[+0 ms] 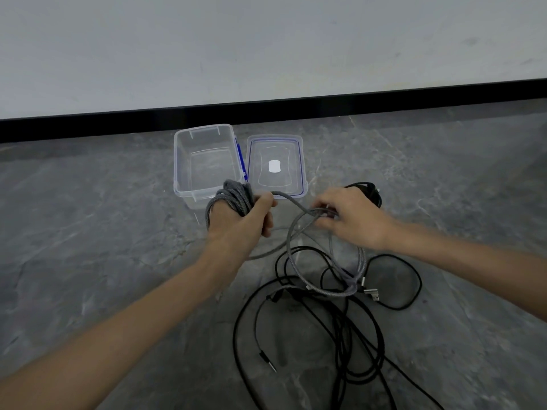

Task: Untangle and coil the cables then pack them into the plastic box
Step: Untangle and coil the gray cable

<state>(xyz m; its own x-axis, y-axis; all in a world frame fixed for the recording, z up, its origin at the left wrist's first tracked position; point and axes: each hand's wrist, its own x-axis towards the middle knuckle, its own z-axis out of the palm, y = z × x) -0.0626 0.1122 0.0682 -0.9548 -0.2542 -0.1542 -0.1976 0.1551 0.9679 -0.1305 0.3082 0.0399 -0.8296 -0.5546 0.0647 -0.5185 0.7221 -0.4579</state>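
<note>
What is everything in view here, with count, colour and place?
plastic box: one, clear with blue clips, open, on the floor near the skirting
lid: one, clear with blue seal, flat on the floor right of the box
grey braided cable: at least one, partly coiled round the left hand, rest trailing to the floor
black cables: several, count unclear, tangled on the floor nearest the camera
black coil: one, on the floor behind the right hand
floor: grey, marbled
wall: pale
skirting: black
left hand: grips the grey coil
right hand: pinches a grey loop

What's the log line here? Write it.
left hand holds grey cable coil | right hand pinches its loose strand | plastic box empty | black cables tangled
</note>
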